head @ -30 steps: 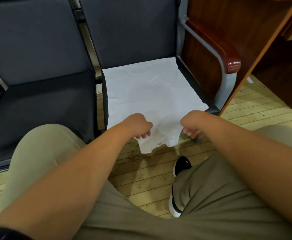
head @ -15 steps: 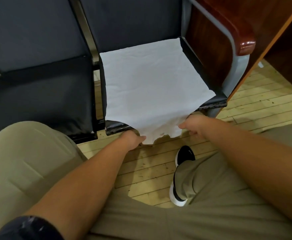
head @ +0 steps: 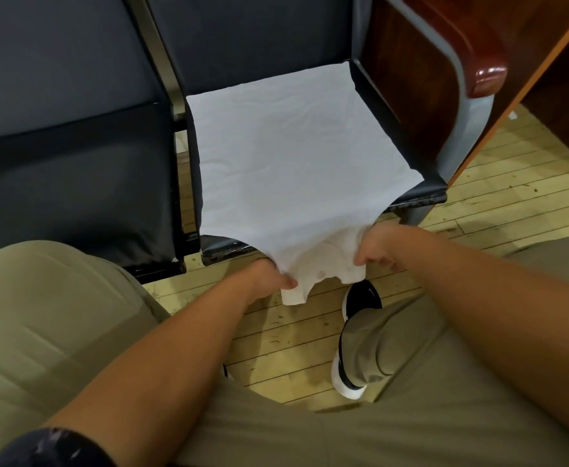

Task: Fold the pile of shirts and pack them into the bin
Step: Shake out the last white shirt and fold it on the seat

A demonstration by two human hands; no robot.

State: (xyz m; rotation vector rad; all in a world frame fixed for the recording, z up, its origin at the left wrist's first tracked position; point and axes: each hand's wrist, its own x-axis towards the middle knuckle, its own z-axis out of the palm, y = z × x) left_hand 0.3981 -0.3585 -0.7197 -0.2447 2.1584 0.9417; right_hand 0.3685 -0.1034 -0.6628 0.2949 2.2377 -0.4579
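Note:
A white shirt (head: pixel 286 156) lies spread flat over the black seat (head: pixel 421 193) of the right-hand chair, its near end with the neck opening hanging past the seat's front edge. My left hand (head: pixel 269 278) pinches that near end on its left side, below the seat edge. On the right side my right hand (head: pixel 377 247) grips the bunched cloth by the collar. No bin is in view.
A second black seat (head: pixel 74 183) stands to the left. A wooden armrest (head: pixel 485 72) and a wooden desk panel (head: pixel 546 62) rise on the right. My knees in khaki trousers and a black and white shoe (head: pixel 354 335) are over the plank floor (head: pixel 512 183).
My hands have pulled the shirt's near end toward me and gathered it, so more cloth hangs past the seat's front edge. The view has tilted down.

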